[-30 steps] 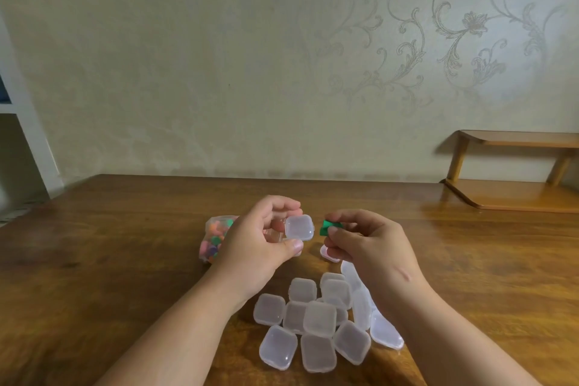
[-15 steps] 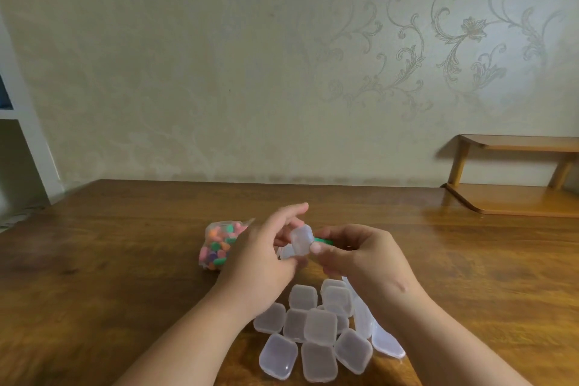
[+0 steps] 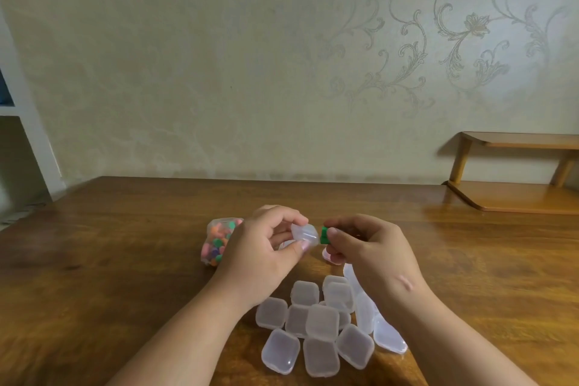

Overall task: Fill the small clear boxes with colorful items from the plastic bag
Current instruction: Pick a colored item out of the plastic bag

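My left hand (image 3: 263, 257) holds a small clear box (image 3: 304, 233) between thumb and fingers, above the wooden table (image 3: 125, 260). Just to its right, my right hand (image 3: 369, 247) pinches a small green item (image 3: 325, 235) close to the box. A plastic bag (image 3: 217, 240) of colorful items lies on the table behind my left hand, partly hidden by it. Several small clear boxes (image 3: 319, 323) lie in a pile near me, between my forearms. A box with something pink (image 3: 329, 255) in it sits under my right hand, mostly hidden.
A low wooden shelf (image 3: 513, 194) stands at the back right of the table against the patterned wall. A white shelving unit (image 3: 28, 147) is at the far left.
The hands came together half a second ago with the green item at the box; now they have drawn slightly apart, with the green item still in my right fingers.
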Available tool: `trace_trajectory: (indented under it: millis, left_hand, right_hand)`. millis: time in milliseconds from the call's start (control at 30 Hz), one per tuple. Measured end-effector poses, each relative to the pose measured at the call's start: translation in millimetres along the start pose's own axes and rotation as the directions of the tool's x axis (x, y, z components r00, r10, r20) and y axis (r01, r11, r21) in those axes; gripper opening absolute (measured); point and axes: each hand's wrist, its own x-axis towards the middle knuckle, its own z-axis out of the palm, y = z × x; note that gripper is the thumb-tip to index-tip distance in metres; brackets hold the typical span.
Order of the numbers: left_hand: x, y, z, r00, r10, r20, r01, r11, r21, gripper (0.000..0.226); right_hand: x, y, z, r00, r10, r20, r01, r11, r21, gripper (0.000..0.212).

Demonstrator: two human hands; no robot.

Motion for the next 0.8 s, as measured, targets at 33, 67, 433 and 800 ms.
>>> trace_trajectory:
  millis: [33,67,433,800]
  left_hand:
    - [-0.3,0.5,-0.2,1.0,-0.008,-0.008,0.008,1.0,-0.01,0.031]
    - [-0.6,1.1,-0.4,1.0,-0.012,-0.018,0.012,1.0,-0.018,0.031]
    - [0.1,0.0,2.1,0.998,-0.011,-0.059,0.009,0.999,-0.031,0.033]
    - [-1.4,4.2,1.4,0.998,0.028,-0.052,-0.021,0.991,0.134,0.032]
  right_hand:
    - [0.3,0.1,-0.2,1.0,0.013,-0.007,-0.013,1.0,0.002,0.013]
    - [0.6,0.3,0.3,1.0,0.028,-0.005,-0.028,1.0,-0.008,0.014]
    - [-1.3,-2.1,1.7,0.984,0.15,0.099,-0.156,0.986,0.06,0.015]
    - [-4.1,-3.1,1.7,0.983,0.098,0.158,-0.09,0.994,-0.054,0.008]
